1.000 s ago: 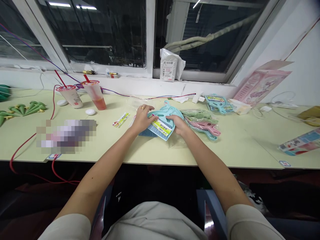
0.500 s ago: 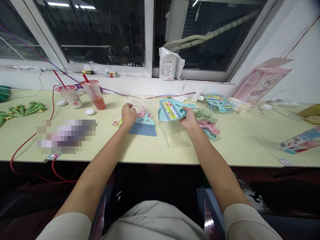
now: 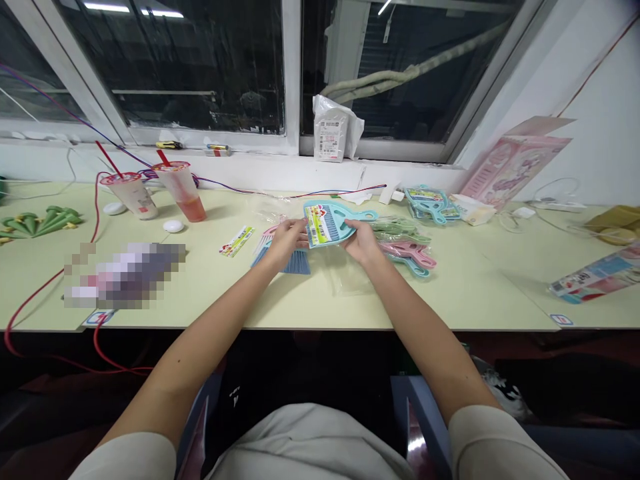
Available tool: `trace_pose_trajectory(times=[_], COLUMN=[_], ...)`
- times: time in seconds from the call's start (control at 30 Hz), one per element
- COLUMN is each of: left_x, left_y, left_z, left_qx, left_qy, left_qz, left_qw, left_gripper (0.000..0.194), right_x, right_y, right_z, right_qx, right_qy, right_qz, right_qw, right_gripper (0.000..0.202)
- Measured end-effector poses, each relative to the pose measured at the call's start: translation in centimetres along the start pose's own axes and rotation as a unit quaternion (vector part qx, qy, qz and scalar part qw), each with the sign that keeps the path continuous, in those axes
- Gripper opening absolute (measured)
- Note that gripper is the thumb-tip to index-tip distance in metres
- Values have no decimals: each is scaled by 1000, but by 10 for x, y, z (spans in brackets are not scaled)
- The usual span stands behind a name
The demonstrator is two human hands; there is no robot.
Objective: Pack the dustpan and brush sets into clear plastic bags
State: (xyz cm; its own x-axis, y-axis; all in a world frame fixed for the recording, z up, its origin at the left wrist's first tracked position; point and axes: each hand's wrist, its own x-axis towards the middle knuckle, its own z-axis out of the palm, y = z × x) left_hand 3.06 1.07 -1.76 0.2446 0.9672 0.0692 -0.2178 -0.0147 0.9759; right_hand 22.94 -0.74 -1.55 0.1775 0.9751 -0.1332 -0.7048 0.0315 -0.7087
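Blue dustpan (image 3: 345, 230) above table (image 3: 450, 293); right hand (image 3: 361, 243): fingers pinching its 4 o'clock edge. Left hand (image 3: 289, 241): fingers touching 9 o'clock edge, grip unclear. Brushes (image 3: 299, 263) at 8 o'clock.

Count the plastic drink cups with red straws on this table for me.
2. One cup stands at the back left of the table; the other cup, with reddish drink in it, is just to its right. I see no sign of any hidden ones.
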Motion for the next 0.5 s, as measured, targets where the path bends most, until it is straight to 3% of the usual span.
trace_pose_trajectory(times=[0.1, 0.23, 0.5], left_x=[7, 13, 6], left_y=[3, 2, -3], left_z=[-14, -33, -17], left_qx=[-75, -123, -123], left_qy=[-12, -82, -62], left_qz=[-79, -139, -131], left_qw=[994, 979, 982], left_gripper=[30, 29, 40], right_x=[-7, -11, -9], right_y=[17, 27, 35], right_z=[8, 12, 9], right_qx=[-13, -19, -19], right_qy=[-14, -28, -22], right_qz=[4, 5, -8], right_qw=[1000, 999, 1000], right_gripper=[40, 39, 34])
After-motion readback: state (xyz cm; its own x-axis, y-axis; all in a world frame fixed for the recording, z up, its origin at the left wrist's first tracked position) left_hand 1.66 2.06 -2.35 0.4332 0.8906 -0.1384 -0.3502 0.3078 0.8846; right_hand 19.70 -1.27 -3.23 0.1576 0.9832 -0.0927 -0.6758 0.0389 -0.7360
